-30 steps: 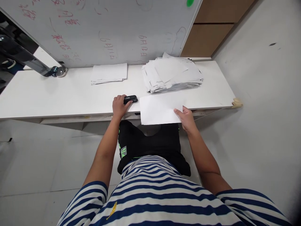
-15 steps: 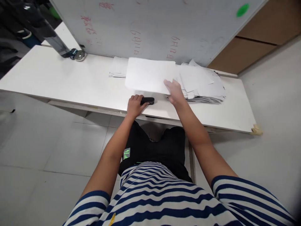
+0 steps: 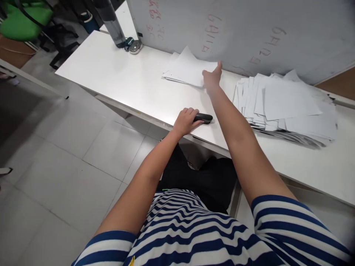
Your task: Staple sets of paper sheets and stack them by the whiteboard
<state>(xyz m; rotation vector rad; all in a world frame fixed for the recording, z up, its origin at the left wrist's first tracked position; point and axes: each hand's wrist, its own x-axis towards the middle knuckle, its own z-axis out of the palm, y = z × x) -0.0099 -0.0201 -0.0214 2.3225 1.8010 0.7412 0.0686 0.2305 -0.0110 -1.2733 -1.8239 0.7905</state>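
Note:
My left hand (image 3: 186,121) is closed around a black stapler (image 3: 204,118) near the front edge of the white table. Its fingers wrap the stapler's left end, and the other end points right. Farther back, my right hand (image 3: 213,77) grips the right edge of white sheets of paper (image 3: 191,68). They lie over a small paper pile (image 3: 169,75), with one back corner sticking up. How many sheets are in that hand I cannot tell. A thick, uneven stack of paper (image 3: 291,99) rests to the right of my right forearm.
A whiteboard (image 3: 238,33) with red writing stands along the table's (image 3: 111,70) back edge. At the back left are a clear bottle (image 3: 112,27) and a small round silver item (image 3: 135,47). A green chair (image 3: 26,20) stands beyond, on the left.
My right hand has moved left and back with the paper, bringing it down onto the small pile. My left hand stays on the stapler. The view has turned and shifted.

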